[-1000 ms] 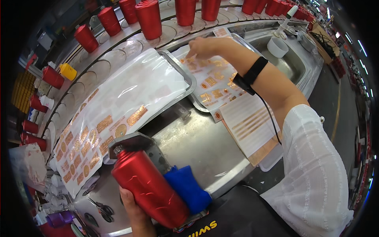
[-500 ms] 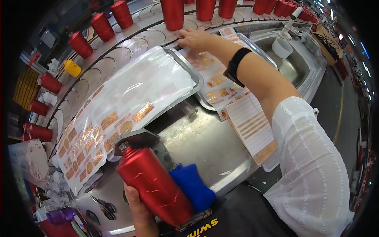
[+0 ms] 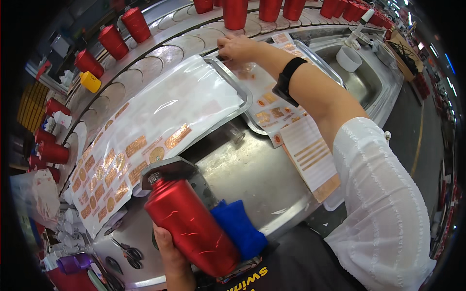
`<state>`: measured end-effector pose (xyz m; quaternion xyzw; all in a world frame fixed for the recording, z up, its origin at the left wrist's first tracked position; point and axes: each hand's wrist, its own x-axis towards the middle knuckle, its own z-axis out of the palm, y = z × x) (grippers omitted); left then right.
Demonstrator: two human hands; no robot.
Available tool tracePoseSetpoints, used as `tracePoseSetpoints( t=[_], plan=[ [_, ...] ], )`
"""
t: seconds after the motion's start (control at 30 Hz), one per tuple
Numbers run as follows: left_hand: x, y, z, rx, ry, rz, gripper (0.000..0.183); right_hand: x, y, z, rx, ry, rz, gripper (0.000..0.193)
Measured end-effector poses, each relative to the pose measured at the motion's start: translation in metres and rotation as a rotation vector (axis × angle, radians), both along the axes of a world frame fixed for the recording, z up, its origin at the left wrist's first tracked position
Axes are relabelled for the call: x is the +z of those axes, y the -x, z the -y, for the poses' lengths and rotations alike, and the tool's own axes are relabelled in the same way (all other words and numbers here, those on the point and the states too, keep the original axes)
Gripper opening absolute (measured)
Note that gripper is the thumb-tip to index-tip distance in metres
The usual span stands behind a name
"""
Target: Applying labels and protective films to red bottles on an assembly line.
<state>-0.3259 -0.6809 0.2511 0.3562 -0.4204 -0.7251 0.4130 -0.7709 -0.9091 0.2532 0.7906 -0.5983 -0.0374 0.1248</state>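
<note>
A red metallic bottle point(image 3: 189, 223) lies tilted against my lap, its narrow silvery neck pointing away to the left. My left hand point(image 3: 167, 247) is wrapped round its lower left side. Against the bottle's right side rests a blue cloth point(image 3: 238, 230). Stretched far forward, my right hand point(image 3: 238, 48) bends its fingers at the far corner of a sheet of gold-printed decals point(image 3: 264, 99). What those fingertips pinch is hidden. A second decal sheet point(image 3: 114, 162), partly under white backing, lies to the left on a metal tray point(image 3: 245, 97). A dark angular holder point(image 3: 167, 167) stands behind the bottle's neck.
A curved conveyor point(image 3: 143, 68) carrying several red bottles point(image 3: 235, 13) and a yellow container point(image 3: 90, 81) runs along the far side. Scissors point(image 3: 128, 254) lie front left. At right are a striped card point(image 3: 310, 157) and a sink point(image 3: 364, 80) with a white cup point(image 3: 348, 59).
Conveyor bottles near my right hand have shifted right, while those in the far left row have moved left and nearer. My right fingers have curled in slightly. My left hand keeps its hold.
</note>
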Motion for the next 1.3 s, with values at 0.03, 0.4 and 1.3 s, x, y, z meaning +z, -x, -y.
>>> tracePoseSetpoints(
  t=[0.03,0.4,1.3],
  plan=[
    [0.000,0.000,0.000,-0.010,-0.006,0.000,0.077,0.000,-0.001,0.001,-0.028,-0.024,0.020,0.023],
    [0.004,0.005,0.002,0.003,0.006,-0.030,0.073,0.030,0.004,-0.033,0.069,0.270,0.119,0.016],
    [0.026,0.012,-0.014,0.103,0.327,-0.069,0.086,0.099,-0.236,-0.208,0.524,-0.151,0.939,0.017]
  ],
)
